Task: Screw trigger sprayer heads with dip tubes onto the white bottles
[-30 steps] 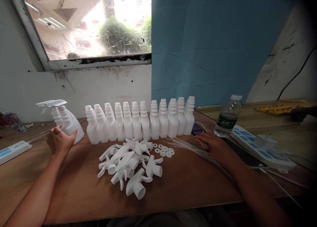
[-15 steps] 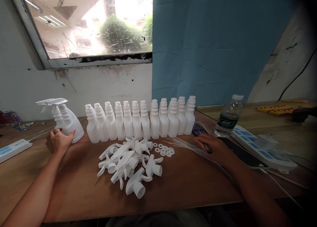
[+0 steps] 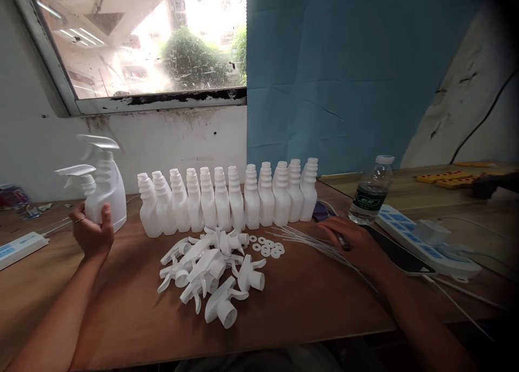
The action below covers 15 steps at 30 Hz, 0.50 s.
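Observation:
At the left, my left hand [image 3: 92,232] is wrapped round a white spray bottle [image 3: 112,191] with its trigger head fitted, thumb across the front. A second spray bottle's trigger head [image 3: 77,171] shows just behind to the left; its body is mostly hidden. My right hand [image 3: 352,239] is curled at the right, over a bundle of thin white tubes [image 3: 306,238]. A small dark slim object [image 3: 344,242] pokes out under its fingers; its kind is unclear. Between the hands lie a heap of white trigger heads [image 3: 208,264] and several white washers [image 3: 267,247].
A row of several open white bottles [image 3: 222,201] stands along the back. A water bottle [image 3: 367,199], a phone [image 3: 399,250] and a power strip [image 3: 430,247] are at the right. Another power strip [image 3: 20,248] lies at the far left. A wall with a window [image 3: 162,47] rises behind.
My left hand has raised one spray bottle and shifted it slightly left, so its trigger head now stands well above the other. The right hand stays in place.

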Each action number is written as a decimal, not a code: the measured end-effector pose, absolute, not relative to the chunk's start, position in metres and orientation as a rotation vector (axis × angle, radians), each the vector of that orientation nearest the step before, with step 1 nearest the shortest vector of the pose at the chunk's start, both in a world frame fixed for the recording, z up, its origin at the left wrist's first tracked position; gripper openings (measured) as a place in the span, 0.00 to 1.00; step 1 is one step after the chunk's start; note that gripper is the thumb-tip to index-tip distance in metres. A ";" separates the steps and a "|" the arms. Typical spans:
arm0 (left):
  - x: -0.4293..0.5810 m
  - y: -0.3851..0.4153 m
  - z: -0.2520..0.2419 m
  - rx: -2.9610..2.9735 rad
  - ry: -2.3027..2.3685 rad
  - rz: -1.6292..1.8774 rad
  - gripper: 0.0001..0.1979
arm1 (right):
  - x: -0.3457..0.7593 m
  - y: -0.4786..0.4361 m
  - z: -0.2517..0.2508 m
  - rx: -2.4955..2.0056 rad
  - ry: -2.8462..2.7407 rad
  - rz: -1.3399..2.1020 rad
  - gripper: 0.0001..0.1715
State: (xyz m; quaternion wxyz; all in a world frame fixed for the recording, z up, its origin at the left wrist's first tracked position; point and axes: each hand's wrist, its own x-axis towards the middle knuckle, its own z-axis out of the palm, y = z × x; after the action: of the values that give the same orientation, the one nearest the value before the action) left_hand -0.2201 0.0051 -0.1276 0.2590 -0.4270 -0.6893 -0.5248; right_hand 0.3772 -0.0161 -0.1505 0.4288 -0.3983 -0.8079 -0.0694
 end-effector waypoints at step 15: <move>-0.054 -0.054 -0.067 -1.881 -0.222 -0.875 0.18 | 0.281 -0.083 -0.125 -1.094 -1.641 0.848 0.12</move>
State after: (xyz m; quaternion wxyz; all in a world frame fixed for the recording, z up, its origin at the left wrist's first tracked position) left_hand -0.0540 -0.0537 -0.0665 0.5035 -0.7790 -0.0919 -0.3622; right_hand 0.2809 -0.0831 -0.1253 0.4771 -0.4476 -0.6719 0.3472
